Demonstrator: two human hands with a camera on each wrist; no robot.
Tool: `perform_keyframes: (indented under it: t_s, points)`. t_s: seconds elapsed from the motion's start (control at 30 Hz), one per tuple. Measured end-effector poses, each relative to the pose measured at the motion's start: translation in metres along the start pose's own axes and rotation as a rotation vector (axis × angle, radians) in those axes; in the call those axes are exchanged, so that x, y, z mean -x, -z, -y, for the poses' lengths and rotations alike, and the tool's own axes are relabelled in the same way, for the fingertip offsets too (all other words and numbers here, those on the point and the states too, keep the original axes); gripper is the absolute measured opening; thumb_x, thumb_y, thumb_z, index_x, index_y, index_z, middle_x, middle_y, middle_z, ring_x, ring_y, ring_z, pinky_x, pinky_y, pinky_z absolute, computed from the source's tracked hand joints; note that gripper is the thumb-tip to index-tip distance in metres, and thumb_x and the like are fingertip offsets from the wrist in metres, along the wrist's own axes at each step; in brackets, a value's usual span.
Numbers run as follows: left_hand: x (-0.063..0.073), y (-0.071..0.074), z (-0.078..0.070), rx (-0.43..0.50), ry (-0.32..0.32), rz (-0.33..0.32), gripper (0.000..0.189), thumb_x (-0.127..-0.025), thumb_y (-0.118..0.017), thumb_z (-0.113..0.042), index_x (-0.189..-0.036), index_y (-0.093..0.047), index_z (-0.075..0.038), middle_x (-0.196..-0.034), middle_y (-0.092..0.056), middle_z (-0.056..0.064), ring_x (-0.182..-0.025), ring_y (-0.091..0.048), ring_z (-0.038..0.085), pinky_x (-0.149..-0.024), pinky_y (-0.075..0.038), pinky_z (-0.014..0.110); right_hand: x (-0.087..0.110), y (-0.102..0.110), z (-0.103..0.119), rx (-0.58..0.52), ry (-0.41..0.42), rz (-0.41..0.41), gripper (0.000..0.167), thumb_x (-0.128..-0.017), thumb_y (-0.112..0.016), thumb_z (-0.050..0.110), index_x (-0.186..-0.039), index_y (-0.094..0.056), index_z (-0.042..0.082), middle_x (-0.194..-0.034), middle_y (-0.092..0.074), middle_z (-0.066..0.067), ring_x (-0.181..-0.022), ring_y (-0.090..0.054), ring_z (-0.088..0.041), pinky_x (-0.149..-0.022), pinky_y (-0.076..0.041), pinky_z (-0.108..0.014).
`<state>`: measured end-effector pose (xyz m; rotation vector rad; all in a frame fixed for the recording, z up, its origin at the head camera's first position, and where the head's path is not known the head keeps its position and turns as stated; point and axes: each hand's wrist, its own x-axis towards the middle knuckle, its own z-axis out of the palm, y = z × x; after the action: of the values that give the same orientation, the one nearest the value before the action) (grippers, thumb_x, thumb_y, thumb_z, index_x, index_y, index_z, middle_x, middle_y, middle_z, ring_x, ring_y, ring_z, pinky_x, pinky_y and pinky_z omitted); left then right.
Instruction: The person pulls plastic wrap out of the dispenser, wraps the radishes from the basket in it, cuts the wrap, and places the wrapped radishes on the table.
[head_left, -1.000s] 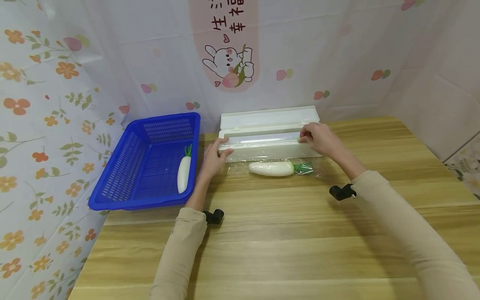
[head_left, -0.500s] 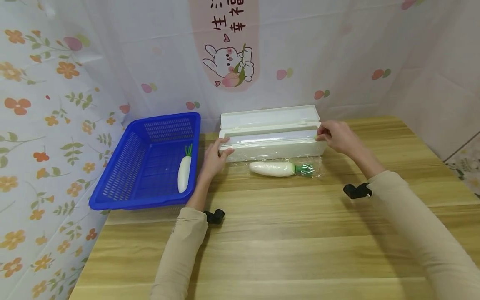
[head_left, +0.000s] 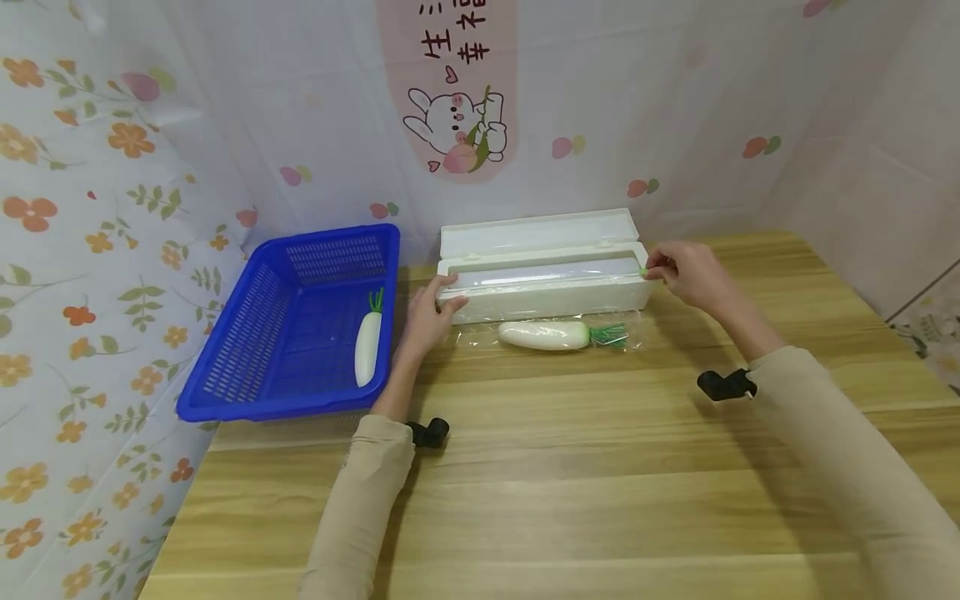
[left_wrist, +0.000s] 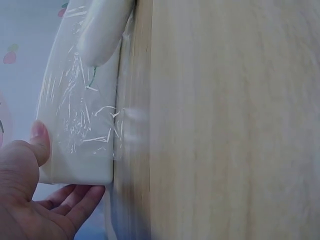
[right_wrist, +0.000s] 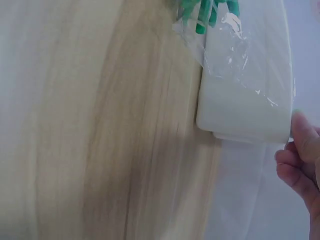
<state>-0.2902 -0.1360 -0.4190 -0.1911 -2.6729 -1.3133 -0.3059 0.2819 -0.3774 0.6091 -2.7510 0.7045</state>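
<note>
We note a worktop of light wood grain, its far right corner rounded. On the far side we see white sheeting with scattered paired prints and a pink panel bearing a rabbit drawing. Left: a hanging, orange flowers, green leaves. Light: soft; shadows faint at right.

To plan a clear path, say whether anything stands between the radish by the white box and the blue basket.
Yes: the left hand, gripping the left end of the white box, stands between that radish and the blue basket.
</note>
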Motion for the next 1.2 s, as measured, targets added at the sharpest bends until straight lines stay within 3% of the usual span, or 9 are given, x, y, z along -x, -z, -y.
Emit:
perform_keyframes:
  t_s: [0.23, 0.47, 0.7, 0.93, 1.2]
  points:
    - [0.002, -0.001, -0.005, -0.016, 0.019, 0.007, 0.05, -0.098, -0.066, -0.034, -0.144, -0.056, -0.016, -0.104, -0.052, 0.017, -0.101, -0.047, 0.03, -0.091, -0.044, 0.049, 0.005, -0.004, -0.002, 0.02, 0.018, -0.087, 0.005, -0.09, -0.074, -0.001, -0.091, -0.069, -0.003, -0.085, -0.067, -0.015, -0.07, -0.055, -0.026, -0.064, -0.045, -0.038]
    - [0.007, -0.002, -0.01, -0.066, -0.079, -0.071, 0.044, -0.097, -0.07, -0.026, -0.136, -0.064, -0.009, -0.127, -0.043, 0.026, -0.118, -0.042, 0.035, -0.102, -0.037, 0.047, 0.008, -0.006, 0.007, 0.015, 0.005, -0.138, 0.012, -0.09, -0.075, 0.003, -0.098, -0.072, -0.005, -0.085, -0.066, -0.016, -0.072, -0.055, -0.027, -0.065, -0.044, -0.04]
    - [0.009, -0.006, -0.011, -0.051, -0.176, -0.153, 0.029, -0.092, -0.075, -0.017, -0.119, -0.073, -0.007, -0.126, -0.043, 0.027, -0.118, -0.041, 0.037, -0.102, -0.037, 0.049, 0.008, -0.009, 0.019, -0.002, 0.029, -0.152, 0.022, -0.09, -0.076, 0.007, -0.109, -0.071, -0.003, -0.101, -0.062, -0.022, -0.078, -0.059, -0.033, -0.07, -0.049, -0.05]
    - [0.011, -0.006, -0.017, -0.066, -0.226, -0.148, 0.018, -0.091, -0.075, -0.013, -0.108, -0.077, -0.008, -0.122, -0.053, 0.019, -0.12, -0.043, 0.036, -0.101, -0.036, 0.048, 0.006, -0.017, 0.021, -0.027, 0.062, -0.09, 0.015, -0.088, -0.076, 0.003, -0.103, -0.073, 0.001, -0.102, -0.058, -0.018, -0.078, -0.056, -0.031, -0.068, -0.048, -0.046]
    - [0.013, -0.007, -0.02, -0.02, -0.282, -0.157, 0.005, -0.087, -0.078, -0.006, -0.092, -0.078, -0.006, -0.108, -0.063, 0.014, -0.112, -0.05, 0.033, -0.1, -0.037, 0.048, 0.004, -0.023, 0.018, -0.014, 0.089, -0.145, 0.008, -0.086, -0.078, -0.001, -0.088, -0.07, 0.0, -0.096, -0.06, -0.016, -0.074, -0.053, -0.028, -0.066, -0.047, -0.042]
